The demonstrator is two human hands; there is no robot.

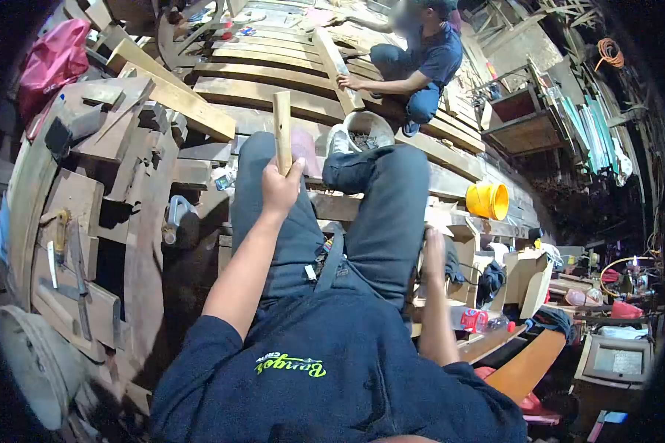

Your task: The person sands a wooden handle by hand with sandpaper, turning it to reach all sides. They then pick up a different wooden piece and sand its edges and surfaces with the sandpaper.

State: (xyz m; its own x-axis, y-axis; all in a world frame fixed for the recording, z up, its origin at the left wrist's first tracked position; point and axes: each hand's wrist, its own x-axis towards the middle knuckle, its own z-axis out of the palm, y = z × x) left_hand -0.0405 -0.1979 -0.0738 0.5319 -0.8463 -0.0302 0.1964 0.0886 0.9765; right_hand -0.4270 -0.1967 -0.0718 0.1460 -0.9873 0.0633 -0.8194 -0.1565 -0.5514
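My left hand [282, 186] is closed around the lower end of a short, pale wooden stick [282, 129], held upright above my left thigh. On the right, beside my right leg, my right hand [434, 255] is down near some wooden boards [462, 244]. It is blurred and seen edge-on, so its fingers and anything in them cannot be made out. A pale bucket [369, 131] with dark bits inside stands in front of my raised right knee.
Ahead, another person [428, 59] crouches with a hand on a wooden beam [336, 70]. A yellow bucket [488, 201] lies to the right; a plastic bottle [473, 320] is by my right arm. A workbench with a saw [79, 273] and a pale bucket [33, 362] are left.
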